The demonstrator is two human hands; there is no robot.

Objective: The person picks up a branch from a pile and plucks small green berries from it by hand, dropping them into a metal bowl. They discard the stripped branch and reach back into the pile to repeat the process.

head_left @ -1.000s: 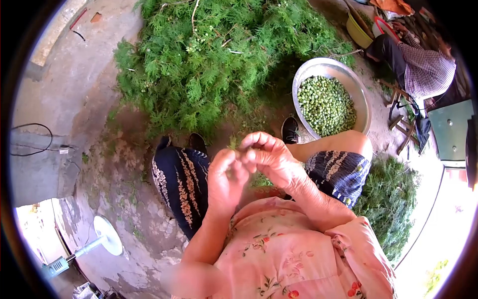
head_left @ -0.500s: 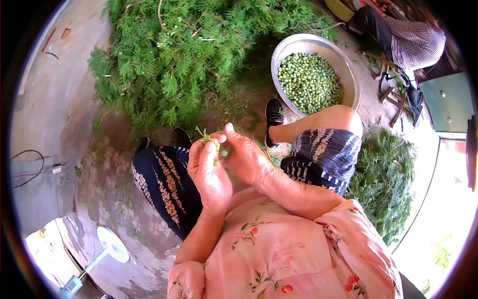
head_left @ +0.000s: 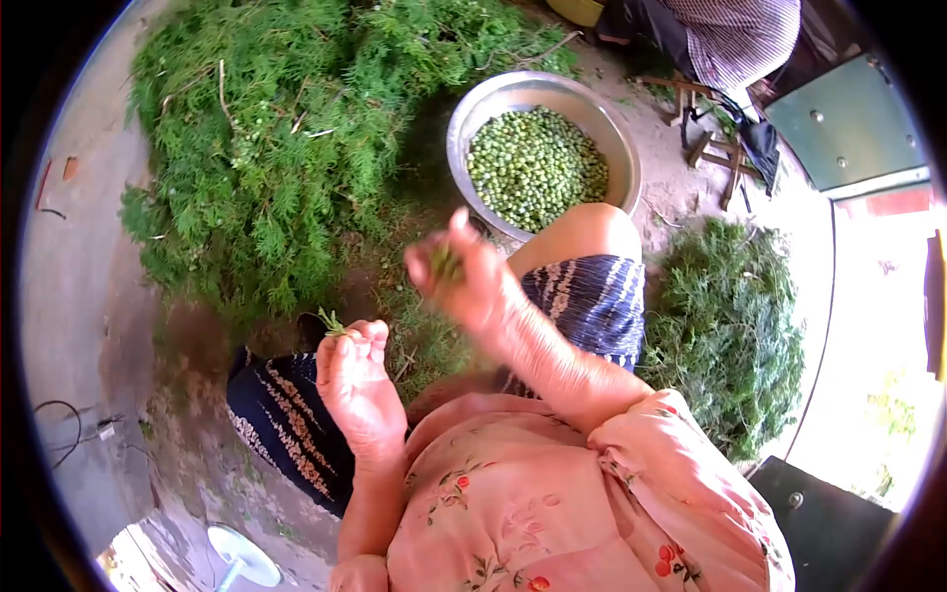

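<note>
My left hand [head_left: 357, 380] is closed, its fingertips pinching a small green sprig [head_left: 332, 322] of feathery leaves. Apart from it, my right hand [head_left: 472, 286] is curled around several small green berries [head_left: 446, 263] in its palm; motion blurs its fingers. Just beyond my right hand stands a wide metal basin [head_left: 624, 148], holding a heap of round green berries [head_left: 538, 168]. It is beside my bent knee.
A large pile of leafy green branches [head_left: 266, 168] lies ahead on the left. More cut branches [head_left: 725, 335] are at the right. Past the basin, a person [head_left: 735, 39] sits near a wooden stool [head_left: 725, 158]. A fan [head_left: 242, 557] stands at lower left.
My right hand has moved away from my left, toward the basin, with berries now showing in its palm. My left hand still pinches the sprig. The whole view has shifted.
</note>
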